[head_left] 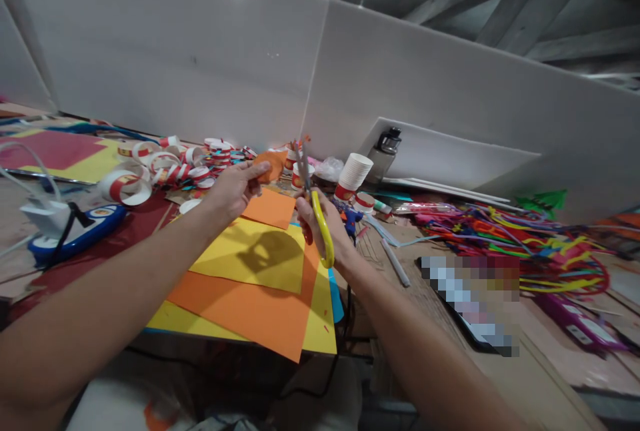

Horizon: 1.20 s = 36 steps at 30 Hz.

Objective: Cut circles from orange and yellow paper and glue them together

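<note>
Stretching both forearms [127, 298] forward, pinching an orange paper piece [275, 163] in the closed left hand [237, 188], just left of the scissors [323, 234]; clasping those, blades [305, 171] slightly parted, in the curled right hand [327, 218]. Might nick fingertips [261, 168] by swinging inward, crease the piece by gripping unevenly, or topple the cup stack [356, 171] by overreaching.

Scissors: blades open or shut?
Slightly open: the scissors in the right hand show their blades parted in a narrow V.
</note>
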Each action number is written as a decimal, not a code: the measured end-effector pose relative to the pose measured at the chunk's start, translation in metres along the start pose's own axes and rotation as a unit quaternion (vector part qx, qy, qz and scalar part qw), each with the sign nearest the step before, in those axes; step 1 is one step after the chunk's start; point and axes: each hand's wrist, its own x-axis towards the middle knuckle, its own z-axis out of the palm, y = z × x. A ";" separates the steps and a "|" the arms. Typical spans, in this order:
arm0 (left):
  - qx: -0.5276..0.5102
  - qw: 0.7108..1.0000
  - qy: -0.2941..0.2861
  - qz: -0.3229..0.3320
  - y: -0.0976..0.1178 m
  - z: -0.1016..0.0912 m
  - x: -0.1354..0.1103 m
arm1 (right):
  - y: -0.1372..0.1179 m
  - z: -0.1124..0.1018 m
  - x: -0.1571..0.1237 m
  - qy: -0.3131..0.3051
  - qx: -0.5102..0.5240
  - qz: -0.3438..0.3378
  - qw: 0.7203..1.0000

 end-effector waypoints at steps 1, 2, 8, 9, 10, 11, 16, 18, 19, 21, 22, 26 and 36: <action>-0.017 1.000 0.014 0.004 0.002 -0.002 0.003 | -0.003 0.000 -0.002 -0.018 -0.009 0.005 1.000; -0.032 0.999 0.026 0.008 0.004 -0.003 0.004 | -0.005 0.001 -0.004 -0.033 -0.019 0.010 0.999; -0.074 0.994 0.068 0.030 0.013 0.001 0.003 | -0.013 0.000 -0.008 -0.082 -0.053 0.040 0.994; -0.077 0.994 0.070 0.035 0.014 0.002 0.002 | -0.014 0.000 -0.008 -0.088 -0.055 0.044 0.994; -0.078 0.994 0.072 0.040 0.014 0.002 0.002 | -0.015 -0.001 -0.009 -0.093 -0.058 0.047 0.993; -0.077 0.993 0.071 0.045 0.014 0.002 0.002 | -0.016 -0.001 -0.009 -0.094 -0.058 0.050 0.993; -0.052 0.997 0.029 0.055 0.008 0.000 0.001 | -0.018 0.000 -0.009 -0.088 -0.043 0.059 0.993; -0.040 0.998 0.010 0.053 0.005 0.001 -0.001 | -0.018 0.001 -0.009 -0.077 -0.032 0.056 0.995; -0.035 0.998 0.004 0.051 0.004 0.002 -0.002 | -0.018 0.001 -0.008 -0.069 -0.029 0.053 0.996; -0.030 0.999 -0.004 0.045 0.001 0.005 -0.005 | -0.017 0.000 -0.006 -0.057 -0.025 0.046 0.997; -0.028 0.999 -0.007 0.041 0.000 0.006 -0.007 | -0.016 0.000 -0.005 -0.053 -0.025 0.044 0.997; -0.018 0.999 -0.028 0.019 -0.002 0.012 -0.013 | -0.015 -0.002 -0.003 -0.047 -0.007 0.043 0.998; -0.005 0.999 -0.054 0.009 -0.002 0.012 -0.016 | -0.018 -0.001 -0.004 -0.038 -0.001 0.046 0.998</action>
